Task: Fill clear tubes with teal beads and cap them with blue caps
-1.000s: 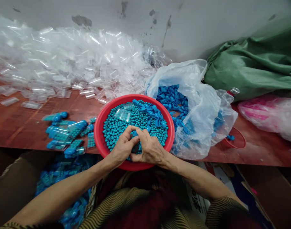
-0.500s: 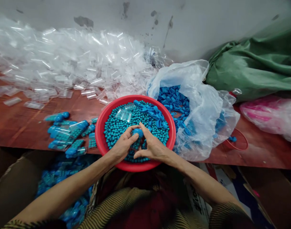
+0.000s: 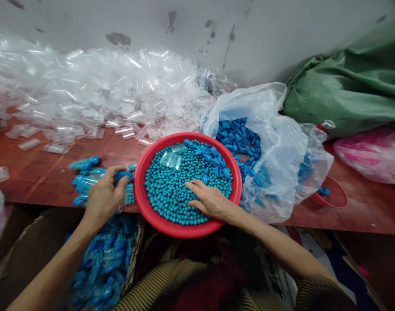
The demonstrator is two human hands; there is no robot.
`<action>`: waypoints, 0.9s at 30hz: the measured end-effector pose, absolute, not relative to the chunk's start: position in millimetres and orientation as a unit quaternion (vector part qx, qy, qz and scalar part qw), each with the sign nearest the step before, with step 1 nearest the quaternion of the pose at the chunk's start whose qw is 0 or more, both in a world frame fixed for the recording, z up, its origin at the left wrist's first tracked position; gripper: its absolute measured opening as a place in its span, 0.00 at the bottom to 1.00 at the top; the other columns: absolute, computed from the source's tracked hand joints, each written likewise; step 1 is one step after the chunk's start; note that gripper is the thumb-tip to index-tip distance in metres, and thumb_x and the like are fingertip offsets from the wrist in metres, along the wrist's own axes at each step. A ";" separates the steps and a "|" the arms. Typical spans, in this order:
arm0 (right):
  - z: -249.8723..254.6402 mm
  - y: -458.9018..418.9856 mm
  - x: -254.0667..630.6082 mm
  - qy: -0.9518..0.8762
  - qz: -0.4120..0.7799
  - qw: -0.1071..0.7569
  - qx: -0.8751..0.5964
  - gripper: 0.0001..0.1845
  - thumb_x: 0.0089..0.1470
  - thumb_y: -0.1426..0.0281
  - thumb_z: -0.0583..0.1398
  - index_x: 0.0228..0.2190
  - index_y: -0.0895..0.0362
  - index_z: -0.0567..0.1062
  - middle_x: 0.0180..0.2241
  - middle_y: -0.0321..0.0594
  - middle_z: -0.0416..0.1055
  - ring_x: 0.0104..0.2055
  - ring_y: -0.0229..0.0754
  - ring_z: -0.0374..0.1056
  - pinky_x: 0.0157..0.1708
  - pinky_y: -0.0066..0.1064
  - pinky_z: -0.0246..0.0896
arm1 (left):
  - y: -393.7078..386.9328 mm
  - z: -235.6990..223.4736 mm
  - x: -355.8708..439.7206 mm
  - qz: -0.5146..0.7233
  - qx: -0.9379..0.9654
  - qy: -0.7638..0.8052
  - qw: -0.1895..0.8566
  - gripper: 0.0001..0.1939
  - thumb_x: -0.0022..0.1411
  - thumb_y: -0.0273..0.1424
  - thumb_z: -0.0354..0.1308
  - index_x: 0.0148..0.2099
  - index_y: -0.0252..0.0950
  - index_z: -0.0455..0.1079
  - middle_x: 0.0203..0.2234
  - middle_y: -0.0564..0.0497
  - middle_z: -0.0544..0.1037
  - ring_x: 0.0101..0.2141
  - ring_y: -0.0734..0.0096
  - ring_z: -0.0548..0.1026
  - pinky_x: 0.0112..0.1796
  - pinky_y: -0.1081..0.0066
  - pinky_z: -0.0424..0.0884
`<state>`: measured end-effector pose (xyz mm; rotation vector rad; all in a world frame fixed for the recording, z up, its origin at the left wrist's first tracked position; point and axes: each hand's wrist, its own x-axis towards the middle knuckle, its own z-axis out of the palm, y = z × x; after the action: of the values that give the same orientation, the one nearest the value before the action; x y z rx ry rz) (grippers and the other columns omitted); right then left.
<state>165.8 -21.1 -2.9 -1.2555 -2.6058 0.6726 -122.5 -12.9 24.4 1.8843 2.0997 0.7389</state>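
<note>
My left hand [image 3: 104,196] is left of the red basin [image 3: 139,196], over a group of clear tubes. Its thumb and fingers close on a bead tube with a blue cap [image 3: 122,175]; most of the tube is hidden by the hand. Over the small blue-green beads [image 3: 165,194] in the basin, my right hand [image 3: 212,199] hovers or rests with fingers apart and nothing seen in them. Clear empty tubes [image 3: 171,160] lie on the beads at the back, and blue caps [image 3: 215,159] at the back right. Filled tubes [image 3: 83,183] lie beside my left hand.
A large heap of clear tubes [image 3: 119,90] lines the wall. Right of the basin, a white plastic bag [image 3: 278,142] spills blue caps. Below the table edge, a cardboard box [image 3: 32,242] holds many filled tubes. A small red basket [image 3: 338,203] and a green sack [image 3: 346,95] are at right.
My left hand has moved from the basin out to the filled tubes at left, carrying the capped tube. My right hand stays over the beads, now apart from the tube.
</note>
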 end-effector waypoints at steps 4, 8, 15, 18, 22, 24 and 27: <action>4.9 1.0 156.3 -0.880 0.193 0.065 -0.429 0.21 0.58 0.66 0.55 0.52 0.57 0.62 0.47 0.47 0.66 0.47 0.46 0.67 0.41 0.37 0.66 | -5.3 22.6 -122.7 0.183 0.688 0.701 -0.042 0.19 0.63 0.36 0.44 0.51 0.33 0.65 0.41 0.41 0.72 0.41 0.55 0.69 0.43 0.59 0.64; 8.6 37.3 125.4 -0.885 0.111 0.055 -0.448 0.24 0.56 0.64 0.57 0.52 0.58 0.61 0.47 0.49 0.64 0.44 0.48 0.68 0.35 0.35 0.67 | 23.0 14.5 -94.0 0.143 0.794 0.587 -0.065 0.18 0.61 0.32 0.47 0.52 0.32 0.65 0.43 0.40 0.72 0.44 0.55 0.67 0.44 0.60 0.64; -10.6 94.7 102.3 -0.869 0.146 0.038 -0.471 0.16 0.56 0.68 0.56 0.47 0.58 0.66 0.43 0.46 0.63 0.40 0.44 0.68 0.38 0.33 0.63 | 73.9 -5.1 -62.7 0.026 0.889 0.452 -0.062 0.14 0.61 0.24 0.43 0.43 0.36 0.68 0.38 0.43 0.73 0.43 0.57 0.66 0.43 0.59 0.61; -14.2 95.6 111.7 -0.879 0.187 0.050 -0.437 0.18 0.52 0.67 0.60 0.46 0.58 0.67 0.42 0.43 0.62 0.40 0.42 0.67 0.40 0.31 0.61 | 75.8 -6.1 -60.4 0.003 0.892 0.447 -0.069 0.15 0.62 0.25 0.41 0.45 0.36 0.68 0.37 0.43 0.72 0.39 0.60 0.67 0.39 0.62 0.61; -14.8 71.4 121.0 -0.916 0.117 0.007 -0.384 0.14 0.56 0.70 0.55 0.45 0.57 0.66 0.44 0.45 0.61 0.36 0.42 0.67 0.32 0.32 0.61 | 72.3 -4.8 -58.8 -0.011 0.885 0.462 -0.064 0.14 0.61 0.24 0.42 0.42 0.35 0.68 0.37 0.42 0.71 0.37 0.60 0.67 0.35 0.64 0.61; -15.7 57.1 124.2 -0.928 0.090 -0.024 -0.361 0.12 0.57 0.72 0.52 0.44 0.57 0.66 0.44 0.47 0.62 0.32 0.41 0.66 0.28 0.31 0.60 | 70.4 -4.6 -57.7 -0.009 0.879 0.472 -0.065 0.14 0.61 0.24 0.42 0.42 0.35 0.68 0.38 0.42 0.71 0.38 0.59 0.67 0.35 0.64 0.61; -17.1 43.8 128.8 -0.934 0.099 -0.039 -0.340 0.14 0.55 0.72 0.54 0.44 0.59 0.64 0.44 0.48 0.63 0.32 0.41 0.66 0.28 0.31 0.61 | 67.5 -5.5 -56.7 -0.005 0.873 0.483 -0.063 0.14 0.62 0.25 0.42 0.44 0.35 0.67 0.40 0.42 0.71 0.40 0.58 0.67 0.37 0.64 0.62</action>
<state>128.8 43.8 -17.1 -1.0947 -3.0106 0.3194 -56.7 67.5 -5.5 2.8592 1.5812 -0.0161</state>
